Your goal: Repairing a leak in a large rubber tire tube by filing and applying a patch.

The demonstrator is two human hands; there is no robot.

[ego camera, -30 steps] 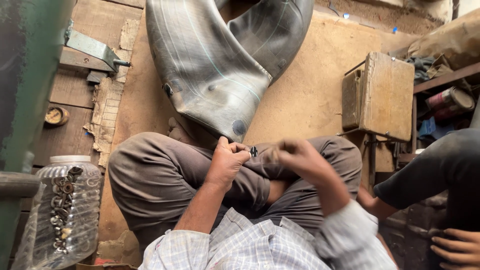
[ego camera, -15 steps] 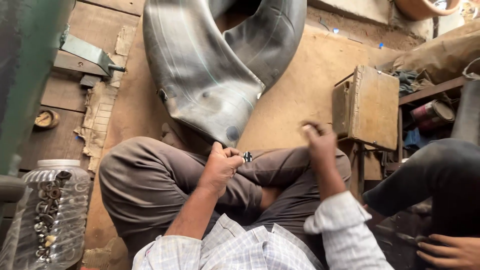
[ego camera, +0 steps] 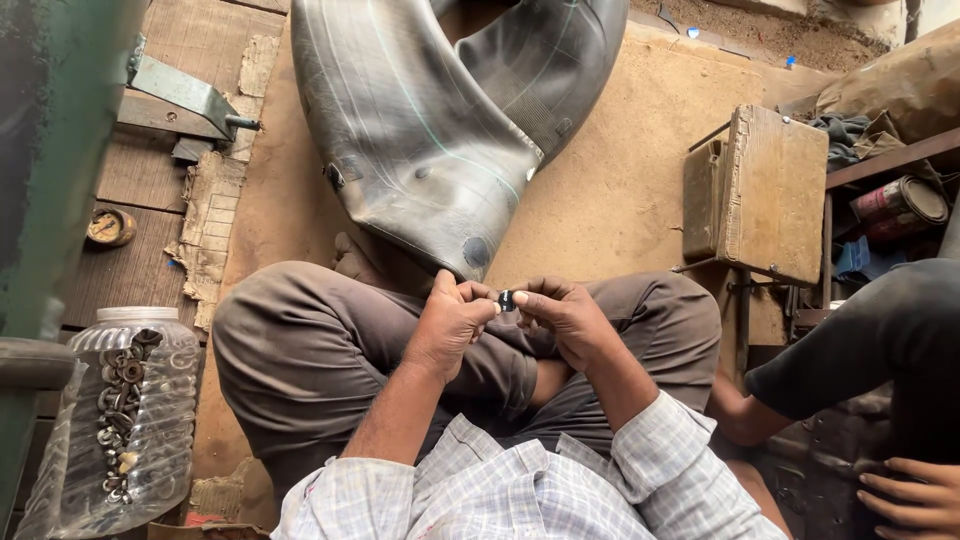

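Observation:
I sit cross-legged in grey trousers and a checked shirt. My left hand and my right hand meet above my lap, and both pinch a small dark round part between their fingertips. A large black rubber inner tube lies folded on the floor just beyond my knees, with round patches on its near end.
A clear plastic jar holding several small metal parts stands at the left. A wooden box sits at the right, with tins on a shelf behind it. Another person's leg and hand are at the lower right.
My right hand came back from beside the wooden box to my left hand, and both now pinch the small dark part.

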